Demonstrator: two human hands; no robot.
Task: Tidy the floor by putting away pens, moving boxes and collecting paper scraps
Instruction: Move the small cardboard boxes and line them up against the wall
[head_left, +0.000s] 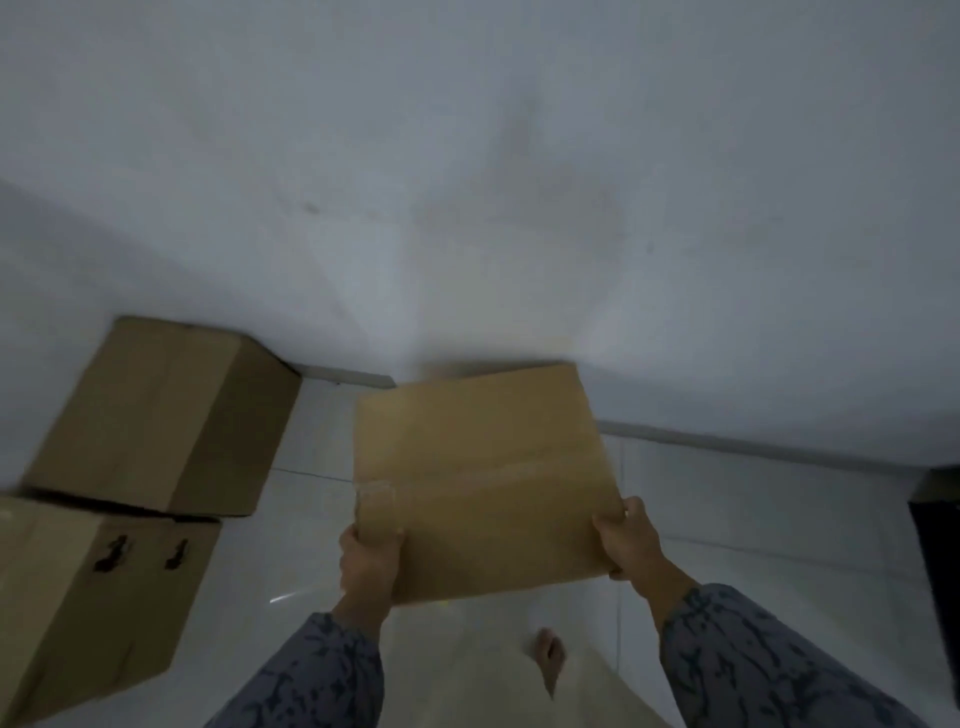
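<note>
Three cardboard boxes show in the blurred head view. One, the held box (483, 478), hangs in the air above the pale tiled floor (727, 519), its broad brown face turned up toward the camera and its far edge near the foot of the white wall (467, 182). The left hand (370, 561) grips its near left corner, thumb on the top face and fingers curled under the edge, beside a strip of clear tape (375, 500). The right hand (626, 540) clamps the near right corner, thumb on top, fingers (618, 574) wrapped around the edge. Both arms wear patterned blue-grey sleeves (753, 660). Well to the left, apart from the held box, a second box (156, 415) stands on the floor against the wall, and a third box (88, 597) with dark marks on its side sits just in front of it, nearly touching it. A bare foot (549, 657) shows on the floor below the held box. A dark object (940, 561) sits at the right edge.
</note>
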